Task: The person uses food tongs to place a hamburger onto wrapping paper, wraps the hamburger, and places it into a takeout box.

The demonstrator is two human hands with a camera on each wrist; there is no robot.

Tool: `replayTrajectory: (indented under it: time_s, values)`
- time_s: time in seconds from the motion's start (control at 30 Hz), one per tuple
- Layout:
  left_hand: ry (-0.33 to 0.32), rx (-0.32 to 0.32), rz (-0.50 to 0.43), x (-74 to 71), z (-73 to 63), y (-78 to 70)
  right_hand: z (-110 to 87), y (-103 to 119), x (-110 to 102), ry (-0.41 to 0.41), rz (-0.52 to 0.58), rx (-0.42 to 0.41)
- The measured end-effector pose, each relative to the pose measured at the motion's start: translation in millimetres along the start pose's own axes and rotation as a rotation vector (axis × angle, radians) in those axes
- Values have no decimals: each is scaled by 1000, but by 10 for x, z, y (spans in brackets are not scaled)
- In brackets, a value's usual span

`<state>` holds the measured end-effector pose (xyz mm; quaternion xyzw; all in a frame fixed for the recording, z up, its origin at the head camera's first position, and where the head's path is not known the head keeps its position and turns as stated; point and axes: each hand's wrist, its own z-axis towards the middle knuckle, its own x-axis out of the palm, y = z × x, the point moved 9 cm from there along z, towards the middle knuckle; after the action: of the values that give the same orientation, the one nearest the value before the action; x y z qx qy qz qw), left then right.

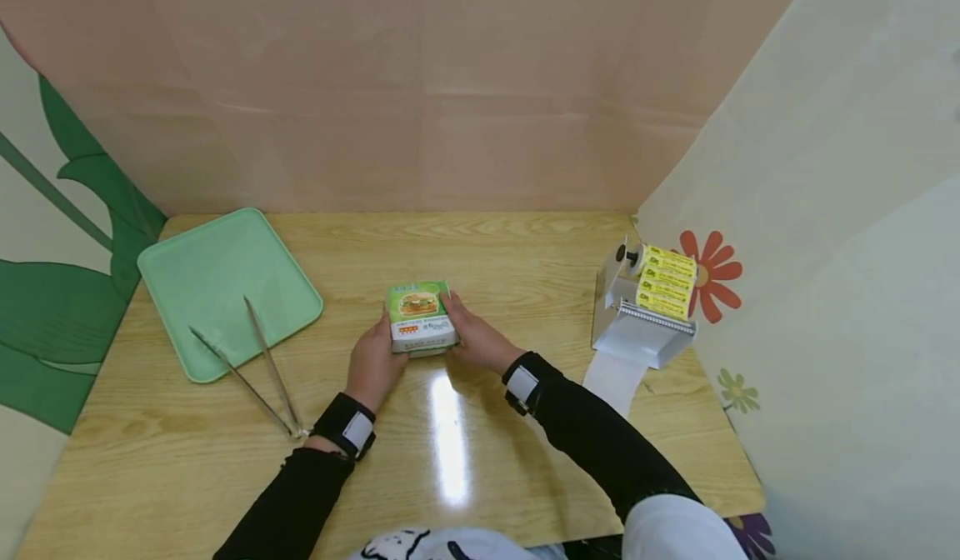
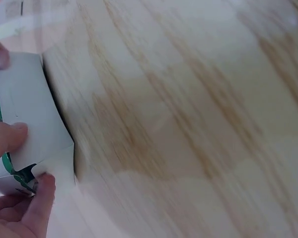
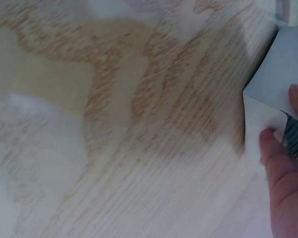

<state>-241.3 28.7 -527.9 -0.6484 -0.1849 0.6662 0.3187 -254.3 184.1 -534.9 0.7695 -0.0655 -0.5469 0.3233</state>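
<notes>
A green and white burger box (image 1: 422, 320), printed with a hamburger, is held between both hands above the middle of the table. My left hand (image 1: 375, 367) grips its left side and my right hand (image 1: 482, 340) its right side. The left wrist view shows the plain white side of the box (image 2: 32, 106), with a thumb on it and a finger at a loose white flap (image 2: 59, 163). In the right wrist view, fingers of the right hand pinch a similar flap (image 3: 260, 116) at a corner, where a dark gap shows.
At the left lies a mint-green tray (image 1: 225, 268) with metal tongs (image 1: 266, 352) resting across its edge, tips spread. A label dispenser (image 1: 648, 335) with a roll of yellow labels (image 1: 666, 281) stands at the right, a white paper strip (image 1: 615, 382) hanging from it. A wall (image 1: 420, 85) closes the back.
</notes>
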Motion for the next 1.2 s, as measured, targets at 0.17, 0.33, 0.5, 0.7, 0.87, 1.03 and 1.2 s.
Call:
replayTrajectory:
  time_s: [0.17, 0.33, 0.5, 0.7, 0.87, 1.03, 1.2]
  values:
    - [16, -23, -17, 13, 8, 30, 4, -9, -4, -24, -68, -1]
    - [43, -34, -42, 12, 7, 41, -12, 4, -25, -33, -59, -13]
    - [35, -28, -46, -29, 13, 18, -25, 28, -28, -8, 26, -27]
    - [41, -43, -23, -12, 31, 40, -26, 30, -19, 13, 98, -63]
    - [55, -40, -13, 3, 32, 56, -30, -25, -26, 7, 82, -55]
    - [69, -32, 10, -14, 38, 42, -35, -51, -22, 0, 53, -65]
    - [73, -39, 1, -32, 37, 54, -32, -80, -4, 9, 74, -57]
